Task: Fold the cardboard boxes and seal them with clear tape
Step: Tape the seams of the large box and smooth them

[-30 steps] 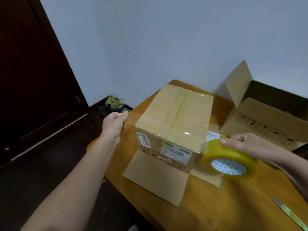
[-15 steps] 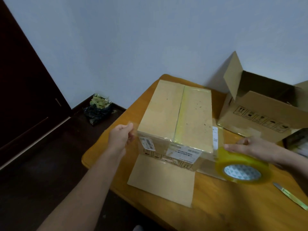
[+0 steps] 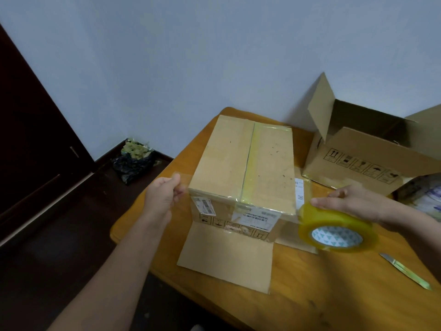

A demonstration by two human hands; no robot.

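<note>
Your left hand point(image 3: 164, 199) is at the left front corner of the sealed box point(image 3: 238, 163), its grip closed in a pinch: thumb and fingers clamp the free end of the clear tape point(image 3: 179, 179). Your right hand point(image 3: 353, 201) curls its grip over the top of the yellow tape roll point(image 3: 336, 231), holding it tilted just beside the box's right front corner. The box stands on the table point(image 3: 334, 302) with one flap point(image 3: 226, 256) lying flat toward you. An open box point(image 3: 370, 149) sits behind your right hand, and a knife point(image 3: 405, 271) lies near the roll.
</note>
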